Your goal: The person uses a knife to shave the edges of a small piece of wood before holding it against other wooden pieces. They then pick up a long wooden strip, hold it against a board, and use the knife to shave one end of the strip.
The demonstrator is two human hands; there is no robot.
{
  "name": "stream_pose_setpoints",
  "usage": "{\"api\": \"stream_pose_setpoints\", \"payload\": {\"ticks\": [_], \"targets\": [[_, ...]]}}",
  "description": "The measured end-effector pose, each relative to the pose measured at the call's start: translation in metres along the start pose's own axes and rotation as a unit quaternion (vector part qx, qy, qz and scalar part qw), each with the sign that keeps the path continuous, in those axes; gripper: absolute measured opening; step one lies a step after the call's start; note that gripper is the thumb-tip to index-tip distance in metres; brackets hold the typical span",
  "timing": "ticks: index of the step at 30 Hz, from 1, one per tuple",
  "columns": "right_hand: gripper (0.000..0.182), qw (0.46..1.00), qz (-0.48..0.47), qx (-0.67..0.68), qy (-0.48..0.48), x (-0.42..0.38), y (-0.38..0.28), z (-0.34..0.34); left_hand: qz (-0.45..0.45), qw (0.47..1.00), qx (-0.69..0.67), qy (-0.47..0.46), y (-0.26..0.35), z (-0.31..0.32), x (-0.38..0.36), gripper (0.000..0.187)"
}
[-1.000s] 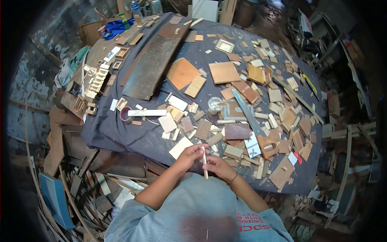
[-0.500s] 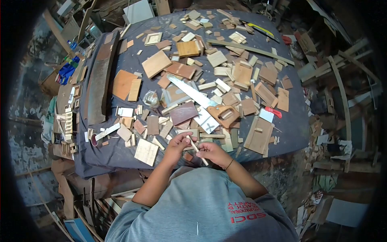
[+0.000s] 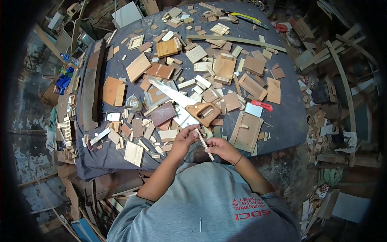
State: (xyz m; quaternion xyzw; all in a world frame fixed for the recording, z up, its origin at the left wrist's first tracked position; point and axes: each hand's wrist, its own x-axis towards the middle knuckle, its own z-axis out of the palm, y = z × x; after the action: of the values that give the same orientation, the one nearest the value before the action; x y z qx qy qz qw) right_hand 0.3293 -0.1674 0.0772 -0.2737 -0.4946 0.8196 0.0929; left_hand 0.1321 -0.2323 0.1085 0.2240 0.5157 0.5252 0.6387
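A thin pale wooden strip (image 3: 204, 144) is held between both hands at the table's near edge, close to the body. My left hand (image 3: 186, 139) pinches its upper end; my right hand (image 3: 221, 148) grips it nearer the lower end. Just beyond the hands lies a handsaw (image 3: 205, 114), its wooden handle near my fingers and its toothed blade pointing to the upper left. A dark reddish-brown block (image 3: 163, 113) rests beside the blade. To the right are a light brown panel (image 3: 246, 133) and a red-handled tool (image 3: 262, 105).
Many wood offcuts cover the dark cloth (image 3: 282, 137). A long dark board (image 3: 92, 88) lies at the left, a long thin strip (image 3: 238, 43) across the back, and a yellow cutter (image 3: 250, 20) at the far right. A clear plastic container (image 3: 133, 103) stands left of centre.
The view has shifted, so the table items appear further left. Both hands still hold the strip, which now points more steeply toward the body.
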Motion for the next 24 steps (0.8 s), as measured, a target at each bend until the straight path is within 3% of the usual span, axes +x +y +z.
{"api": "stream_pose_setpoints", "payload": {"ticks": [4,7,10,11,12,14,15,16,18,19,24], "targets": [[0.018,0.998,0.031,0.053,0.011,0.001,-0.019,-0.005,0.023,0.998,0.027,0.044,-0.005,-0.006,0.009,0.040],[0.021,0.993,0.056,0.104,-0.001,0.018,-0.004,-0.014,0.076,0.972,0.174,0.139,-0.024,-0.046,0.025,0.046],[0.021,0.989,0.105,0.102,-0.002,0.033,-0.023,-0.007,0.137,0.828,0.494,0.225,-0.022,-0.092,0.043,0.056],[0.021,0.988,0.101,0.114,-0.014,0.043,-0.016,-0.006,0.075,0.893,0.376,0.236,-0.016,-0.099,0.051,0.072],[0.021,0.988,0.103,0.114,-0.020,0.051,-0.009,-0.007,0.073,0.891,0.376,0.242,-0.009,-0.105,0.058,0.072],[0.020,0.992,0.084,0.083,-0.038,0.063,-0.009,-0.006,0.110,0.752,0.611,0.223,0.003,-0.118,0.071,0.087],[0.019,0.996,0.055,0.057,-0.049,0.070,-0.001,-0.009,0.086,0.732,0.639,0.219,0.005,-0.123,0.078,0.096],[0.019,0.996,0.053,0.054,-0.051,0.071,-0.002,-0.008,0.089,0.732,0.638,0.223,0.005,-0.126,0.083,0.096],[0.019,0.995,0.056,0.074,-0.026,0.073,-0.008,-0.007,0.051,0.677,0.714,0.171,0.008,-0.134,0.093,0.097],[0.020,0.994,0.060,0.080,-0.034,0.072,-0.016,-0.007,0.022,0.678,0.716,0.161,0.016,-0.132,0.095,0.096],[0.022,0.996,0.068,0.059,-0.008,0.053,-0.022,-0.027,0.047,0.673,0.719,0.169,0.036,-0.124,0.089,0.093]]}}
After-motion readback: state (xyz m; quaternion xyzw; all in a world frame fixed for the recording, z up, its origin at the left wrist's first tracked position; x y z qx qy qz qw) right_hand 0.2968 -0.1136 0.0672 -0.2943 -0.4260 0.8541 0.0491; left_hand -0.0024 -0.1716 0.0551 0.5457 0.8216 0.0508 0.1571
